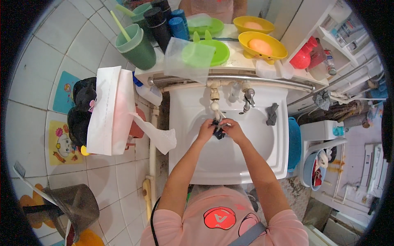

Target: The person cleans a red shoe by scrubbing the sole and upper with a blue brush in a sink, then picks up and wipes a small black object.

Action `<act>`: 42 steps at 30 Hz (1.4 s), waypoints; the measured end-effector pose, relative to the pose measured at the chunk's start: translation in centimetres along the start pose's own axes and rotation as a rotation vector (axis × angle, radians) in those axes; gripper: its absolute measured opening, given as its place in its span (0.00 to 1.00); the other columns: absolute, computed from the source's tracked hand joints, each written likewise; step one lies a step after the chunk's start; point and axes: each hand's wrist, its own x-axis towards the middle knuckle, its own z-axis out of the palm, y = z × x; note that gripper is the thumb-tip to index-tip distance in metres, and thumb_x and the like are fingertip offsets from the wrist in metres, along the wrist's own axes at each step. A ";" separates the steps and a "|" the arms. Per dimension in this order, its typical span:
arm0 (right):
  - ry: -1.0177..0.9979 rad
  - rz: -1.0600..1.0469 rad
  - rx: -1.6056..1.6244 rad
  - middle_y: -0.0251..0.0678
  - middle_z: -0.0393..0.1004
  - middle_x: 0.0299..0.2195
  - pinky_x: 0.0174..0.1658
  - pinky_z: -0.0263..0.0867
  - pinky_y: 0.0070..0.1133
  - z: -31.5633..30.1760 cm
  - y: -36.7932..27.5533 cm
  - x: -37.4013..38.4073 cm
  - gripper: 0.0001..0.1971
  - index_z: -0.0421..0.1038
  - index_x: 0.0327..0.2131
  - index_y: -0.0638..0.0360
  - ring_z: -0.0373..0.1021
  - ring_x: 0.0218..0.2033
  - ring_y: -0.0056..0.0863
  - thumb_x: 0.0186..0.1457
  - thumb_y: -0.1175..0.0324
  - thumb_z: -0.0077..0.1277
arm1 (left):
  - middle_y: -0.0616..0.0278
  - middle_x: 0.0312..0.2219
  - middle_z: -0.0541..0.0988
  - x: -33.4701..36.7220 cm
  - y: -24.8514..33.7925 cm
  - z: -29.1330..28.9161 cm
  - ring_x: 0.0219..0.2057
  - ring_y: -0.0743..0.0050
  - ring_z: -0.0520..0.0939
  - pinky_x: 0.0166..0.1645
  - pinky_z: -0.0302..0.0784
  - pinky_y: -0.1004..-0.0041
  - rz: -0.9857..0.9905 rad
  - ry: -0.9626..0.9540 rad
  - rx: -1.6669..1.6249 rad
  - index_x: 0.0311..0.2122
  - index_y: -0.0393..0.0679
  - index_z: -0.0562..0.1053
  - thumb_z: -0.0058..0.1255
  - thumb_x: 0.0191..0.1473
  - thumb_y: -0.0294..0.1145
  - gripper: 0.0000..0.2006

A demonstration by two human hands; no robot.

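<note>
Over the white sink (180, 172), my left hand (206, 131) and my right hand (232, 130) meet in front of the white tap (215, 105). Between them they grip a small, crumpled dark cloth (219, 133), perhaps a sock, with the fingers of both hands closed on its sides. The cloth hangs just below the spout, and its exact shape is partly covered by my fingers. A similar dark grey cloth (271, 114) lies bunched on the right side of the sink. Beside the white tap stands a metal tap (248, 98).
Behind the sink, a shelf holds a green cup (137, 47), a light green dish (217, 53) and a yellow soap dish (262, 48). A metal rail (262, 80) runs along its front. Tissue packaging (108, 110) hangs at left; a blue basin (294, 143) stands at right.
</note>
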 end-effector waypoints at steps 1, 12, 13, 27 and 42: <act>0.084 0.065 0.073 0.29 0.69 0.29 0.28 0.63 0.14 0.0 -0.1 -0.1 0.10 0.69 0.32 0.60 0.64 0.26 0.16 0.45 0.81 0.42 | 0.57 0.29 0.74 -0.2 0.1 0.1 0.30 0.71 0.75 0.35 0.70 0.74 0.033 -0.075 -0.036 0.37 0.36 0.68 0.43 0.46 0.21 0.10; 0.305 0.101 0.215 0.34 0.70 0.28 0.26 0.61 0.14 1.4 -0.8 -1.2 0.15 0.67 0.38 0.64 0.65 0.24 0.18 0.42 0.79 0.48 | 0.58 0.29 0.74 -2.0 2.6 0.1 0.31 0.74 0.75 0.37 0.70 0.77 0.193 -0.040 0.051 0.37 0.36 0.69 0.42 0.45 0.17 0.11; 0.307 0.099 0.216 0.34 0.70 0.28 0.26 0.61 0.14 1.3 -0.7 -1.2 0.15 0.67 0.38 0.64 0.65 0.24 0.18 0.42 0.79 0.48 | 0.59 0.28 0.74 -2.1 2.8 0.2 0.31 0.75 0.75 0.37 0.71 0.77 0.205 -0.071 0.043 0.37 0.37 0.69 0.42 0.44 0.17 0.11; 0.377 0.121 -0.046 0.31 0.70 0.23 0.25 0.60 0.15 -0.4 1.1 1.2 0.08 0.69 0.32 0.62 0.64 0.23 0.18 0.46 0.71 0.49 | 0.63 0.27 0.75 -2.3 3.4 1.4 0.30 0.78 0.75 0.35 0.70 0.79 0.019 -0.145 -0.312 0.32 0.37 0.70 0.49 0.43 0.21 0.08; 0.529 -0.110 -0.452 0.46 0.70 0.24 0.29 0.63 0.27 1.3 1.9 2.9 0.09 0.64 0.34 0.64 0.68 0.26 0.38 0.48 0.73 0.44 | 0.53 0.23 0.74 0.2 1.1 0.4 0.23 0.64 0.74 0.29 0.68 0.71 0.293 0.087 0.202 0.31 0.37 0.70 0.42 0.49 0.30 0.08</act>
